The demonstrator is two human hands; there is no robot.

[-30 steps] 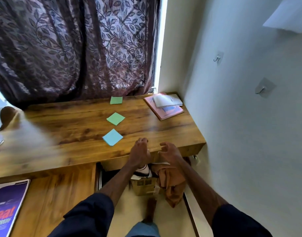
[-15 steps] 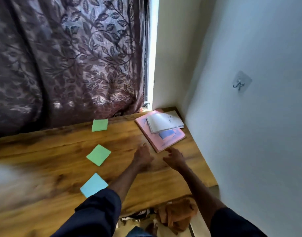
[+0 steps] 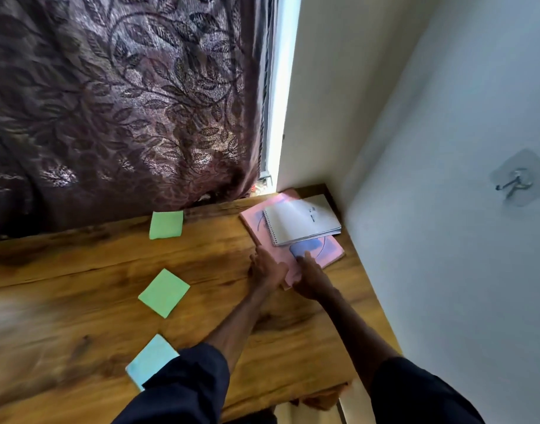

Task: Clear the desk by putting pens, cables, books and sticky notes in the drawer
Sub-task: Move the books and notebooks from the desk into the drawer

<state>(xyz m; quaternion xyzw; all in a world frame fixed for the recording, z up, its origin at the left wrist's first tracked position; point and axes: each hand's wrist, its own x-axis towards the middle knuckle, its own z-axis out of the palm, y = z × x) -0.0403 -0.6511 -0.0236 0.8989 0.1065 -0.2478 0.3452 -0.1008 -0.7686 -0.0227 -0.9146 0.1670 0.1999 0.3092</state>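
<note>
Okay so both hands are at the near corner of the pink book (image 3: 256, 221). My right hand (image 3: 311, 276) is loose and flat, with one finger stretched out on the cover and its tip on the blue patch. My left hand (image 3: 268, 267) sits right against the book's left edge with the thumb side over the corner. It's too blurry to tell if it's actually gripping or just touching.

Just beyond the hands, a white spiral notebook (image 3: 302, 221) lies on top of the pink book, angled a bit, tucked into the corner where the counter (image 3: 79, 270) meets the wall.

Off to the left of my left hand there's a row of sticky notes, all flat on the wood and well apart from each other. A green sticky note (image 3: 164, 292) is level with that hand's wrist. Another green one (image 3: 166, 224) is farther out by the curtain (image 3: 124, 102). A blue sticky note (image 3: 150, 359) is back toward me, partly under my left sleeve.

Out to the right of my right hand, a wall hook (image 3: 515, 183) is stuck on the wall. Below my right forearm, some orange cloth (image 3: 323, 399) peeks out under the counter edge.
</note>
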